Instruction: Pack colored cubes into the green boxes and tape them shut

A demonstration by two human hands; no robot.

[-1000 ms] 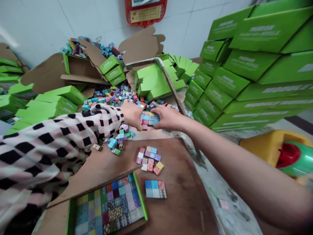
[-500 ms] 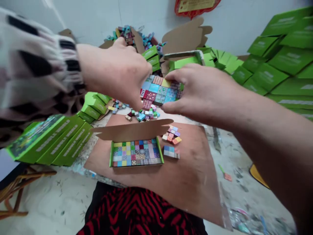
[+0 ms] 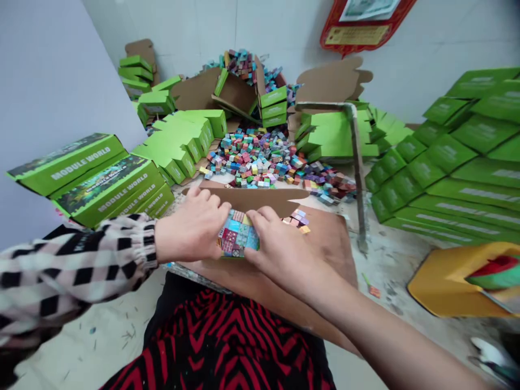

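My left hand [image 3: 193, 230] and my right hand [image 3: 276, 246] press down from either side on a flat block of small patterned cubes [image 3: 238, 238]. The block sits in a shallow green box whose brown cardboard lid [image 3: 260, 199] stands open behind it. Both hands have curled fingers gripping the block's edges and cover most of the box. The box rests on a brown board [image 3: 325, 244] across my lap. A few loose cubes [image 3: 298, 219] lie just right of my right hand.
A big heap of loose coloured cubes [image 3: 272, 160] lies beyond the board. Stacks of green boxes [image 3: 442, 162] rise on the right, more green boxes [image 3: 101, 181] on the left. A metal frame leg [image 3: 357, 173] stands at the right, and a yellow object [image 3: 455, 281] lies on the floor.
Both hands carried the block of cubes from the far heap, lifted it toward me, then lowered it onto the open green box on the board.
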